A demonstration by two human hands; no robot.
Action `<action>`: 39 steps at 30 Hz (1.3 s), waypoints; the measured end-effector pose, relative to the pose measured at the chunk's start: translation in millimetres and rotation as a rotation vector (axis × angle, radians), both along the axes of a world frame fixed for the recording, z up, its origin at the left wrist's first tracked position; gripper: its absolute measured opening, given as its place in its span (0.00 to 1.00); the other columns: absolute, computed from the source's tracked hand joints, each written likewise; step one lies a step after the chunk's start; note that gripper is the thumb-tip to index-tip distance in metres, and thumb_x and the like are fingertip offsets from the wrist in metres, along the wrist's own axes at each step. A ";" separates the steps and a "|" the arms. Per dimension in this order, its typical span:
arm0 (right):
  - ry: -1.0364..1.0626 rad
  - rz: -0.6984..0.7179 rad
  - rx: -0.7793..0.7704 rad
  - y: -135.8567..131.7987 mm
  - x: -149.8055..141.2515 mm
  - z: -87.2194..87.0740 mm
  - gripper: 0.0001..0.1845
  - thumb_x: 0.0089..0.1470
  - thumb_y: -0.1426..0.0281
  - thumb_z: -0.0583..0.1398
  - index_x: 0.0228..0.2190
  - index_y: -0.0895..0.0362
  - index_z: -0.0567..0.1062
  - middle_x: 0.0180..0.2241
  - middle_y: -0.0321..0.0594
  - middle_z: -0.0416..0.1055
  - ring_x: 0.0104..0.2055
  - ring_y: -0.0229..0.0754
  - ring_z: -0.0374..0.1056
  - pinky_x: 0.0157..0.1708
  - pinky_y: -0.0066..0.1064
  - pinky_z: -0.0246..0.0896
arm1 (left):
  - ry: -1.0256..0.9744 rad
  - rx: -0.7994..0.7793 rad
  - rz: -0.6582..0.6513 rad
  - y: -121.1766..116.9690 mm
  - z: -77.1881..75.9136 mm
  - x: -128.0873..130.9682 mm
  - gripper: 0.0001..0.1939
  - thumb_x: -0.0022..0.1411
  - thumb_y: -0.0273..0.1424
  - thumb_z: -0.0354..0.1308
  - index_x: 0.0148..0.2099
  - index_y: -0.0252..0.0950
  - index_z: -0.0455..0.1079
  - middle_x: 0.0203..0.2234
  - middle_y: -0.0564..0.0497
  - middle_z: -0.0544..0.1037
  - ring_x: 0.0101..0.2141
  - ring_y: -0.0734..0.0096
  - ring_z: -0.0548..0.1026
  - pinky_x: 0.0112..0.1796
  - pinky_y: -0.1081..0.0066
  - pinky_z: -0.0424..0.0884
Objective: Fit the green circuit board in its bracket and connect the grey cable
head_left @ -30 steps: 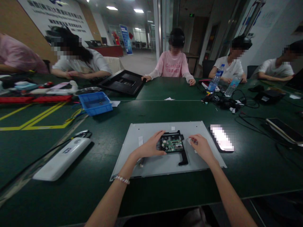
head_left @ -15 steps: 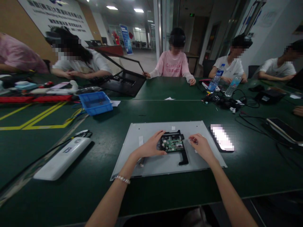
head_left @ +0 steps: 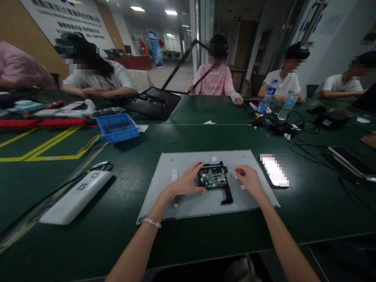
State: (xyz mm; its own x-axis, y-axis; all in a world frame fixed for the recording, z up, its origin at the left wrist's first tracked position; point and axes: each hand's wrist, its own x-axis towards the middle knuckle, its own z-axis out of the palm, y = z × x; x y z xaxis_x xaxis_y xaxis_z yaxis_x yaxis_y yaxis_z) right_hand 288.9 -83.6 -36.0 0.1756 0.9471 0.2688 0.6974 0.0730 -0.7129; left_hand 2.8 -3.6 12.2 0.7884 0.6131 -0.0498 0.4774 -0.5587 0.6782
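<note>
A pale grey flat panel (head_left: 194, 207) lies on the dark green table in front of me. On it rests a black bracket (head_left: 228, 195) carrying a green circuit board (head_left: 212, 179). My left hand (head_left: 185, 181) grips the bracket's left side, fingers at the top edge and thumb at the bottom. My right hand (head_left: 249, 178) hovers just right of the bracket, its fingertips pinched together. A small pale piece shows at those fingertips; whether they hold it or it lies on the panel, I cannot tell. White tape pieces (head_left: 174, 174) are stuck on the panel.
A lit phone (head_left: 273, 171) lies right of the panel. At left are a white oblong device (head_left: 76, 197) with a cable and a blue bin (head_left: 118, 128). Bottles (head_left: 268, 98) and cables stand back right. Across the table, a person holds a thin black frame (head_left: 179, 67).
The person across the table has swung the thin black frame up and to the right. My left hand stays on the bracket, and my right hand has barely shifted.
</note>
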 end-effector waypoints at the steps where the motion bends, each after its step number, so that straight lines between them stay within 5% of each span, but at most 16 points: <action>1: -0.002 -0.008 0.009 0.6 -0.1 0.6 0.08 0.50 0.71 0.55 0.32 0.57 0.75 0.31 0.40 0.71 0.32 0.41 0.67 0.36 0.33 0.63 | -0.001 0.004 0.001 -0.2 0.1 0.1 0.50 0.49 0.43 0.62 0.67 0.39 0.37 0.65 0.44 0.40 0.62 0.48 0.44 0.60 0.52 0.45; 11: -0.035 -0.129 0.029 -1.4 9.3 1.1 0.11 0.50 0.71 0.55 0.35 0.58 0.75 0.34 0.43 0.72 0.33 0.42 0.68 0.37 0.35 0.63 | 0.006 -0.013 -0.002 -0.6 0.6 -0.3 0.51 0.49 0.44 0.61 0.67 0.41 0.35 0.65 0.45 0.38 0.62 0.47 0.45 0.59 0.51 0.47; 16: -0.044 -0.037 -0.010 -8.7 7.3 5.1 0.14 0.51 0.68 0.57 0.40 0.57 0.74 0.38 0.43 0.71 0.35 0.42 0.68 0.39 0.34 0.63 | -0.005 -0.005 -0.009 -1.0 1.4 -0.1 0.51 0.49 0.44 0.62 0.67 0.41 0.36 0.65 0.45 0.39 0.62 0.47 0.45 0.59 0.51 0.47; 24: -0.075 0.000 -0.066 -5.8 4.6 3.4 0.10 0.51 0.68 0.56 0.33 0.56 0.76 0.31 0.41 0.72 0.31 0.41 0.68 0.34 0.33 0.63 | 0.003 -0.002 -0.006 -0.5 -1.3 -1.8 0.51 0.49 0.46 0.61 0.67 0.41 0.36 0.65 0.45 0.39 0.62 0.47 0.44 0.59 0.51 0.46; 31: -0.032 -0.115 -0.011 0.9 8.1 1.0 0.11 0.50 0.66 0.56 0.33 0.57 0.76 0.29 0.41 0.73 0.29 0.41 0.68 0.32 0.32 0.63 | -0.009 0.005 -0.008 -0.2 -1.8 -0.9 0.51 0.49 0.44 0.61 0.67 0.41 0.36 0.65 0.45 0.40 0.62 0.46 0.45 0.59 0.51 0.46; 39: -0.189 -0.141 0.020 -4.1 11.6 2.9 0.12 0.51 0.68 0.55 0.37 0.56 0.74 0.39 0.44 0.70 0.34 0.43 0.67 0.39 0.36 0.61 | 0.005 -0.011 -0.001 -2.6 2.2 -0.8 0.50 0.49 0.44 0.61 0.67 0.42 0.36 0.65 0.46 0.39 0.62 0.47 0.46 0.59 0.52 0.47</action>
